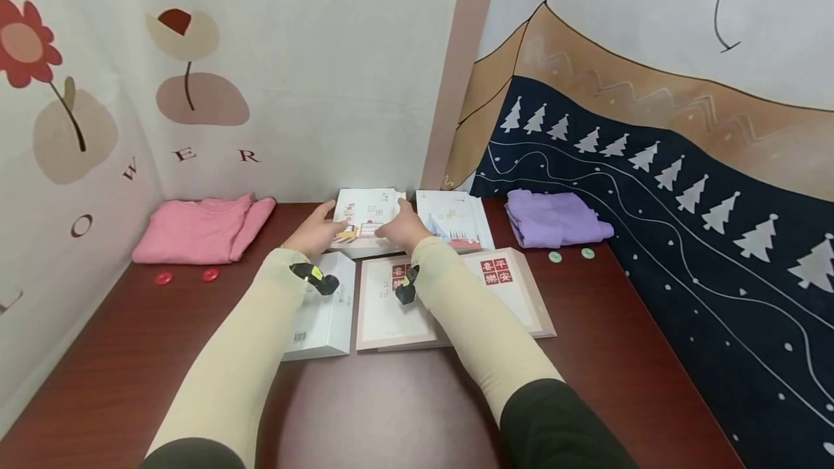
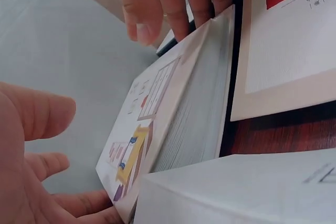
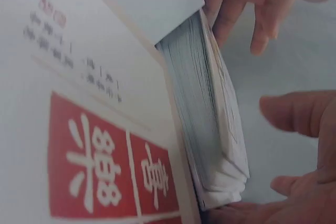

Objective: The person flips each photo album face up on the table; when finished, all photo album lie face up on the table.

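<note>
At the back middle of the table lies a thick white book (image 1: 368, 201) with a drawn room on its cover. My left hand (image 1: 316, 231) is at its left side, fingers spread and the lower ones touching the edge. On the opposite side is my right hand (image 1: 405, 229), its thumb lifted away and lower fingers by the book's edge. In the left wrist view the book (image 2: 142, 114) shows its page block between both hands. The right wrist view shows its pages (image 3: 194, 98) and slightly fanned corner. Neither hand is curled round it.
Another illustrated book (image 1: 446, 208) lies to the right. In front are a white book (image 1: 332, 331) and a cream-edged cover with red characters (image 1: 391, 324), partly under my right forearm. Pink cloth (image 1: 195, 230), purple cloth (image 1: 557, 219), red buttons (image 1: 210, 275) and green buttons (image 1: 554, 257) flank them.
</note>
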Motion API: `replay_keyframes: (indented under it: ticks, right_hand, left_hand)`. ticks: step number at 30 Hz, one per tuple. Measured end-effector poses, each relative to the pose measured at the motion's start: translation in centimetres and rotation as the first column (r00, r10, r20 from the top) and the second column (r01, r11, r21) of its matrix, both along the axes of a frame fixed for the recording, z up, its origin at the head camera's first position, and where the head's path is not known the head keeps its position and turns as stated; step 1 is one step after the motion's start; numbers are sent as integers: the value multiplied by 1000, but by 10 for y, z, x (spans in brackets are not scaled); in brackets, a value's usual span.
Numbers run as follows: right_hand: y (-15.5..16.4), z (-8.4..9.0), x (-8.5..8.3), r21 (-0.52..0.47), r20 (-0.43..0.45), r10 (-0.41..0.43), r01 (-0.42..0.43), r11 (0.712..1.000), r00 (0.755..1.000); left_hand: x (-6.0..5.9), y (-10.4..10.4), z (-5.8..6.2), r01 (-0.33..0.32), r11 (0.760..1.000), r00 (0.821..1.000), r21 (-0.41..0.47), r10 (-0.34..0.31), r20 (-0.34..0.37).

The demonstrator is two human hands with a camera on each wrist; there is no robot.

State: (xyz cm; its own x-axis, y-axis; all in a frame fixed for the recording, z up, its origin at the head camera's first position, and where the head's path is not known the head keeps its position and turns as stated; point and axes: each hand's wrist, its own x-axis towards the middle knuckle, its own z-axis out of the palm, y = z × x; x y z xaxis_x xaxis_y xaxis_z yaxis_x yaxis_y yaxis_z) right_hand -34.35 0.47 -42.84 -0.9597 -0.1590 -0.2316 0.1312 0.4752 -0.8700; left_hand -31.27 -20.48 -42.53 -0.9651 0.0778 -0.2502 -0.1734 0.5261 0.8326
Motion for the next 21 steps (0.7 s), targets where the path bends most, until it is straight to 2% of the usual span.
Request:
replay_keyframes:
  ticks: [4, 6, 11, 14, 18, 21]
  right_hand:
    - [5, -1, 1, -36, -11, 13, -13, 999, 1000]
    - [7, 2, 5, -33, -34, 31, -32, 999, 999]
    - [16, 16, 24, 4, -85, 104, -104, 995, 991]
    - [21, 23, 42, 17, -93, 154, -153, 988, 984]
    - [20, 28, 66, 39, -109, 223, -220, 975, 969]
    - [16, 28, 82, 15, -97, 256, -256, 967, 962]
  left_hand:
    - [3, -8, -8, 0, 1000, 999, -1, 0, -39]
    - [11, -13, -12, -7, 1000, 997, 1, 7, -82]
    - [46, -23, -10, 7, 999, 979, -35, -14, -204]
    - [68, -29, -6, 25, 998, 969, -57, -38, -244]
    - [94, -39, -2, 24, 996, 967, -90, -46, -251]
    - [110, -46, -3, 10, 993, 969, -116, -38, -245]
